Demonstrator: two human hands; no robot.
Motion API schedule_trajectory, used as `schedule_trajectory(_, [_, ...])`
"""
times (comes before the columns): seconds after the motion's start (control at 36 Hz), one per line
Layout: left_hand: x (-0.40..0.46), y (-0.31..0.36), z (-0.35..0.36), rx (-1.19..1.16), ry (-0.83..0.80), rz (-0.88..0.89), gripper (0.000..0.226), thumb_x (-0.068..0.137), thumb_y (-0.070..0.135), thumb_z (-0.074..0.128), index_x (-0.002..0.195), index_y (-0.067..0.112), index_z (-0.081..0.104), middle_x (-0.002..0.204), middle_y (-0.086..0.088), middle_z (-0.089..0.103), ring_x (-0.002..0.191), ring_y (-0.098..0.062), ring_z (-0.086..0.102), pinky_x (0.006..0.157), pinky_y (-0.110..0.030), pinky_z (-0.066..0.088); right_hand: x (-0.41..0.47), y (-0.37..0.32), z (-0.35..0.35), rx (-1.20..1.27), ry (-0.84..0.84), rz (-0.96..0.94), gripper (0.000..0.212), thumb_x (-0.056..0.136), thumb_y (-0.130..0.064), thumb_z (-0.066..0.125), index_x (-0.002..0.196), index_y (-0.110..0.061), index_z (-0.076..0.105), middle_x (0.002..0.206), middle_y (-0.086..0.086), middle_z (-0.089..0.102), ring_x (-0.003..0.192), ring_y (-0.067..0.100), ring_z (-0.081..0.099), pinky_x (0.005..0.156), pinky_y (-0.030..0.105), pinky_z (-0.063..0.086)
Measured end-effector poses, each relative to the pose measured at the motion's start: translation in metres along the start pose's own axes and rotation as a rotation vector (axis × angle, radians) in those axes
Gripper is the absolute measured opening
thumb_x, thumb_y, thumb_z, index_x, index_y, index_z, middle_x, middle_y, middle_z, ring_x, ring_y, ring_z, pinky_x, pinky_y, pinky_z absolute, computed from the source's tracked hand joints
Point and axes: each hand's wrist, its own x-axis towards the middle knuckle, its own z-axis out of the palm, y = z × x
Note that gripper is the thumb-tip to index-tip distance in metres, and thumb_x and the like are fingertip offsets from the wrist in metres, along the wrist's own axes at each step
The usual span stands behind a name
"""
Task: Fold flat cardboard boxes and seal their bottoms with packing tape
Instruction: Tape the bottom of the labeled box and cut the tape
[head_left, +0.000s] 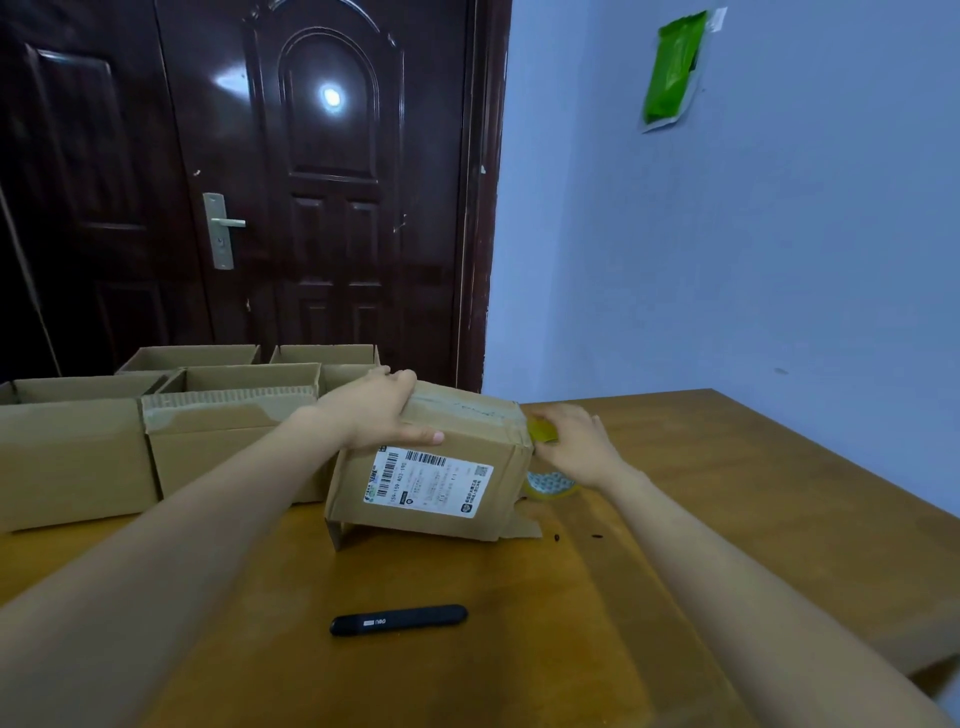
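Cardboard box (441, 467) with white shipping label (428, 483), upside down and tilted on wooden table (701, 493), between both hands. Bottom flaps closed, facing up; open flaps at lower edge touching tabletop. Gripped by left hand (374, 410) at upper left corner, fingers curled over top, thumb on labelled side. Right hand (576, 441) at right end of box, fingers bent on yellowish piece of tape (543, 431) at box corner; pinching or only pressing, cannot tell for sure.

One tape roll (550, 483) lying flat on table, just under right hand, partly hidden behind box.

One black cutter (399, 619) lying on table, nearer to body than both hands, well apart from box, touching nothing else.

About five more open boxes (228, 447) standing upright in group, left of left hand and behind it, side by side and touching. Exact number hard to count, back ones partly hidden. Inside of them not visible from this angle, only upper rims and inner walls.

Dark door (322, 182) with one metal handle (222, 228) far behind left hand. One green packet (672, 67) hanging on wall above right hand.
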Motion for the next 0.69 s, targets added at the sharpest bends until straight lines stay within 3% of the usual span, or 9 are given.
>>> schedule_trajectory(0.14, [-0.001,-0.003,0.002,-0.031,0.020,-0.017,0.059,0.076,0.069,0.057,0.100,0.017,0.042,0.107,-0.006,0.052,0.109,-0.023,0.049,0.076,-0.032,0.040,0.003,-0.007,0.003,-0.013,-0.002,0.012,0.054,0.089,-0.023,0.054,0.142,-0.023,0.041,0.150,0.003,0.035,0.141,0.023,0.022,0.115,0.055,0.008])
schedule_trajectory(0.25, [0.000,-0.008,0.003,-0.017,0.031,-0.032,0.061,0.074,0.072,0.056,0.099,0.017,0.042,0.109,-0.006,0.051,0.090,-0.017,0.047,0.072,-0.032,0.041,0.008,-0.003,0.010,0.065,0.002,0.010,0.050,0.090,-0.026,0.053,0.139,-0.026,0.044,0.146,0.000,0.038,0.139,0.023,0.025,0.113,0.059,0.016])
schedule_trajectory(0.33, [-0.001,-0.010,0.005,-0.022,0.033,-0.044,0.061,0.073,0.072,0.056,0.098,0.019,0.042,0.109,-0.005,0.049,0.090,-0.018,0.051,0.072,-0.032,0.042,0.011,-0.003,0.015,0.137,0.016,0.036,0.043,0.092,-0.028,0.053,0.135,-0.026,0.048,0.142,-0.001,0.041,0.137,0.022,0.028,0.111,0.060,0.019])
schedule_trajectory(0.53, [-0.006,-0.011,0.006,-0.017,0.042,-0.050,0.058,0.075,0.071,0.057,0.098,0.021,0.039,0.111,-0.005,0.048,0.092,-0.018,0.047,0.073,-0.032,0.040,0.013,-0.003,0.015,0.176,-0.025,0.080,0.042,0.092,-0.031,0.051,0.134,-0.036,0.048,0.139,-0.002,0.040,0.137,0.024,0.025,0.112,0.063,0.010])
schedule_trajectory(0.64, [-0.008,-0.011,0.006,-0.012,0.051,-0.050,0.058,0.075,0.071,0.056,0.100,0.021,0.039,0.116,-0.007,0.049,0.092,-0.018,0.047,0.073,-0.031,0.040,0.014,-0.004,0.018,0.205,0.060,0.071,0.037,0.091,-0.031,0.050,0.128,-0.037,0.053,0.119,-0.004,0.043,0.127,0.025,0.029,0.110,0.057,0.022])
schedule_trajectory(0.69, [-0.008,-0.012,0.007,-0.008,0.050,-0.048,0.058,0.075,0.071,0.056,0.100,0.021,0.040,0.121,-0.008,0.048,0.095,-0.019,0.048,0.076,-0.031,0.042,0.014,-0.003,0.023,0.206,0.081,0.073,0.035,0.093,-0.032,0.048,0.127,-0.036,0.054,0.118,-0.005,0.043,0.125,0.023,0.030,0.109,0.057,0.024])
